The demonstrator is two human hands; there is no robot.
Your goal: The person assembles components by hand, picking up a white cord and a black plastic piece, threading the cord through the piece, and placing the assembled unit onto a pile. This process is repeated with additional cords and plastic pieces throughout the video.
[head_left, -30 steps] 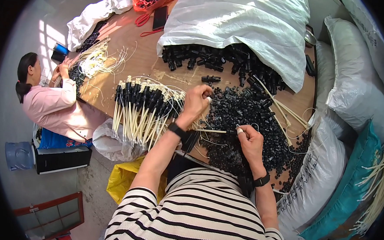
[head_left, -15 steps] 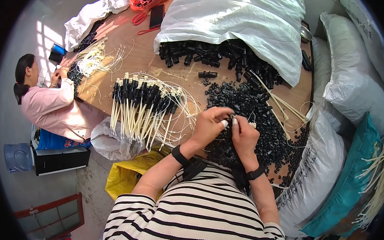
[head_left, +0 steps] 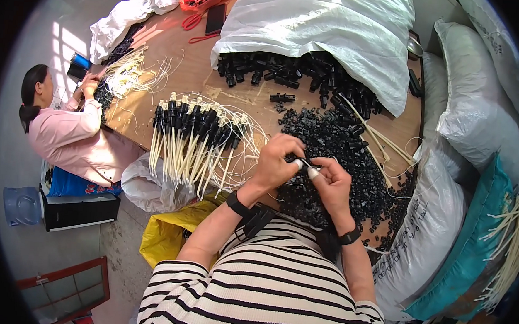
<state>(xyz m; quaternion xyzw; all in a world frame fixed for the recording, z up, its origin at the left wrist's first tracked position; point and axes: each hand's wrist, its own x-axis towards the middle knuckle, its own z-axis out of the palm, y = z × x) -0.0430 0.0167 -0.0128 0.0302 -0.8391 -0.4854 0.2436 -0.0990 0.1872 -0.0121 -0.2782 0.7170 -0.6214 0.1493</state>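
Observation:
Above a heap of small black plastic parts (head_left: 352, 184), my left hand (head_left: 276, 164) and my right hand (head_left: 332, 188) meet fingertip to fingertip. Both are closed in a pinch on a small black part (head_left: 307, 163), mostly covered by the fingers, so its exact kind does not show. White covers wrap my thumb tips. To the left of my left hand lies a bundle of cream tubes with black connectors (head_left: 194, 129), thin white cords looping from it. A single black connector (head_left: 282, 98) lies beyond the heap.
A large white sack (head_left: 313, 24) spills black connectors at the back. Cream sticks (head_left: 384, 142) lie right of the heap, beside full white sacks (head_left: 427, 218). At the far left a person in pink (head_left: 67, 134) works by a pile of white cords (head_left: 123, 75). A phone (head_left: 215, 20) lies behind.
My hands have drawn slightly apart and turned, and a dark part now shows between the thumbs. The view has shifted a little. The other person's hands have moved slightly.

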